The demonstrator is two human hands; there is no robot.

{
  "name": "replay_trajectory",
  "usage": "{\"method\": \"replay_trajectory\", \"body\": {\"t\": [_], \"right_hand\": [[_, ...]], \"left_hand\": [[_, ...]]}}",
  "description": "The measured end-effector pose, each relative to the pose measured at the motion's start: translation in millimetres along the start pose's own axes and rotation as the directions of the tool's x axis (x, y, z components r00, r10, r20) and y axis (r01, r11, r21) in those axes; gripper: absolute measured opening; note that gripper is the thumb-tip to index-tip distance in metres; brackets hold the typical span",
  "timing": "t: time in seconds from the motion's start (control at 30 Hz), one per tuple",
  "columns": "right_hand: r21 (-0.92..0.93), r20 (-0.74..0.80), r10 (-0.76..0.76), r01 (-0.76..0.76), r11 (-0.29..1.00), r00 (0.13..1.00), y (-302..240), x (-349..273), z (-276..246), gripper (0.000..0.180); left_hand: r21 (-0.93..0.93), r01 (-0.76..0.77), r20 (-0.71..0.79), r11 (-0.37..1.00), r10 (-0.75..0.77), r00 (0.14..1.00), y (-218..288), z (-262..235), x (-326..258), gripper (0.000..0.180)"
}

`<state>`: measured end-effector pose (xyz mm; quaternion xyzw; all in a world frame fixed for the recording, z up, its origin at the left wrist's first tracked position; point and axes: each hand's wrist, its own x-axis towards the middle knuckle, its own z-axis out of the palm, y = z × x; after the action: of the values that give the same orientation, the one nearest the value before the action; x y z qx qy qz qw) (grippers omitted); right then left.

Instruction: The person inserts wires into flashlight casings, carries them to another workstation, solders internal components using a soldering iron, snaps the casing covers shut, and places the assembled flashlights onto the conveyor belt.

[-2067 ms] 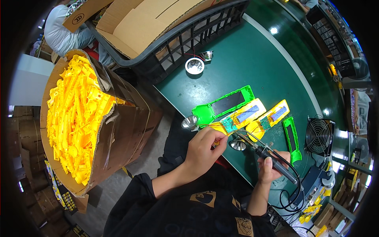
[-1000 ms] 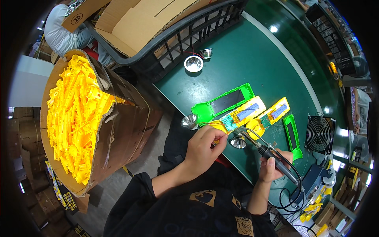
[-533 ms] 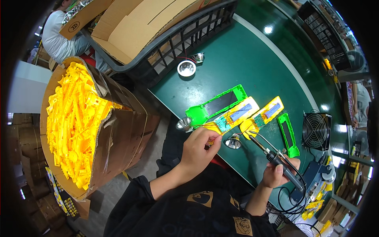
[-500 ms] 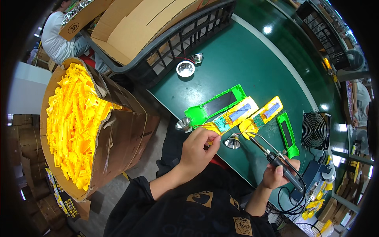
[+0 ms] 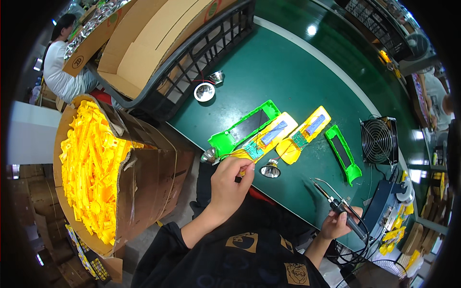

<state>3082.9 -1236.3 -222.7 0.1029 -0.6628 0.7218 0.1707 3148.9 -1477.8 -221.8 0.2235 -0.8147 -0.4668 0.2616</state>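
Observation:
My left hand [image 5: 230,181] pinches a thin wire at the near end of a yellow plastic shell [image 5: 263,140] with a small circuit board in it. A silver cone reflector [image 5: 270,169] lies just right of that hand. My right hand [image 5: 338,223] grips a soldering iron [image 5: 332,200], its tip raised and pulled back from the shells. A second yellow shell [image 5: 305,135] lies beside the first. A green shell [image 5: 242,129] lies to their left, another green shell [image 5: 343,153] to their right.
A cardboard box of yellow plastic parts [image 5: 91,163] stands at my left. A black crate with cardboard [image 5: 168,62] sits on the green table [image 5: 297,72]. Two reflectors [image 5: 205,91] lie near it. A small fan [image 5: 378,141] and a blue soldering station [image 5: 386,206] stand right. A person [image 5: 60,67] sits far left.
My right hand has drawn the soldering iron back to the right, away from the yellow shell. My left hand stays at the shell's near end.

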Motion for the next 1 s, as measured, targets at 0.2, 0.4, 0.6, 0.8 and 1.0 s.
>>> {"method": "replay_trajectory", "body": {"t": [0.2, 0.4, 0.6, 0.8, 1.0], "right_hand": [[0.043, -0.06, 0.049, -0.047, 0.998, 0.997, -1.8, -10.8, -9.1, 0.03], [0.093, -0.142, 0.062, -0.049, 0.994, 0.988, -4.2, -18.9, -21.6, 0.029], [0.115, -0.162, 0.06, -0.042, 0.993, 0.985, 0.1, -30.2, -34.1, 0.025], [0.086, -0.283, 0.065, -0.042, 0.995, 0.957, -3.9, -36.8, -58.7, 0.024], [0.154, -0.355, 0.209, -0.163, 0.975, 0.911, 1.5, -44.1, -72.8, 0.016]], "left_hand": [[0.02, 0.021, -0.028, 1.0, -0.02, 0.999, 0.6, 0.2, -3.8, 0.008], [0.13, -0.067, -0.054, 0.989, 0.075, 0.996, -3.3, -0.4, -4.6, 0.014], [0.181, -0.102, -0.154, 0.978, 0.131, 0.979, -17.5, -4.7, 26.8, 0.011], [0.2, -0.186, -0.11, 0.962, 0.211, 0.971, -20.7, 9.4, 62.4, 0.011], [0.202, -0.078, -0.141, 0.976, 0.108, 0.984, -47.7, -5.6, 59.8, 0.025]]}}
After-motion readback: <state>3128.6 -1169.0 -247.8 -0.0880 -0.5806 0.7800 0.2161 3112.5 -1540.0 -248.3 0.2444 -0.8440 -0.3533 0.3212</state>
